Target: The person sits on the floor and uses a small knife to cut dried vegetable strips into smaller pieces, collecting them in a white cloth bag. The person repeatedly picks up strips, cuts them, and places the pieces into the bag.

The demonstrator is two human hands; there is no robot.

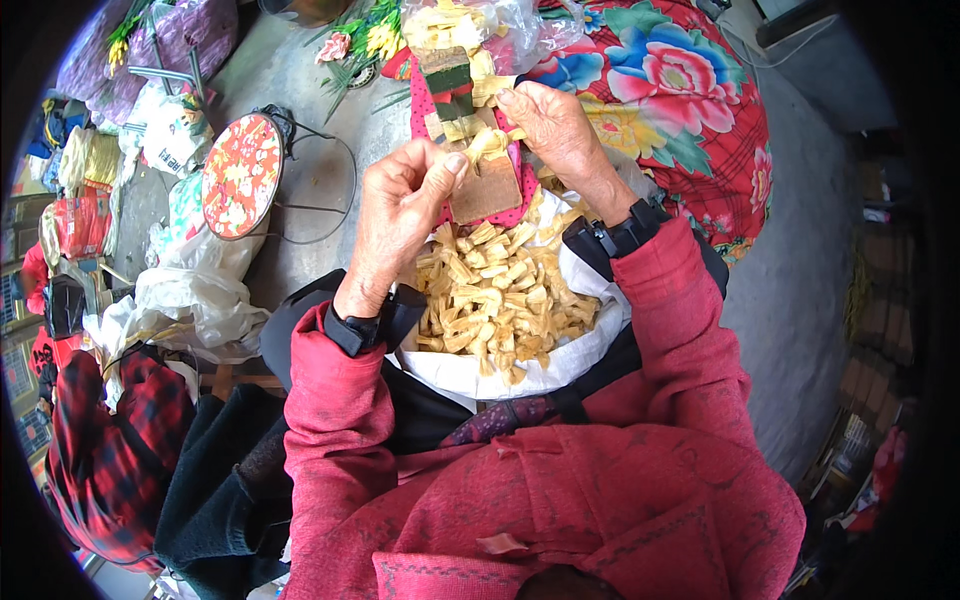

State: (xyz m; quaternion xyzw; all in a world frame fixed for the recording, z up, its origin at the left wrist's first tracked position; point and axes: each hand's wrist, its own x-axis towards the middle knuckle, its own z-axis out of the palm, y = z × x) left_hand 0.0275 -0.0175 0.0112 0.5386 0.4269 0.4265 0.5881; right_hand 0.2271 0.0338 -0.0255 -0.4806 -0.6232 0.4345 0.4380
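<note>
My left hand [408, 205] is closed, thumb against fingers, pinching a pale yellow folded piece [487, 143] with a gathered end. To its right, my right hand [558, 125] is closed with the thumb and forefinger on a pale yellow strip [490, 92]. Beneath both hands lies a brown flat board [487, 192] on a pink dotted cloth [422, 118]. A dark green and red band [450, 88] crosses farther up. Nearer to me, a heap of similar yellow folded pieces [490, 290] fills an open white sack [470, 375] at my lap.
More yellow strips [445, 25] are stacked at the far end beside clear plastic. A red floral cloth bundle [680, 100] stands at the right. On the left are a round floral stool [243, 175], white plastic bags [200, 295] and a person in a checked sleeve [120, 450].
</note>
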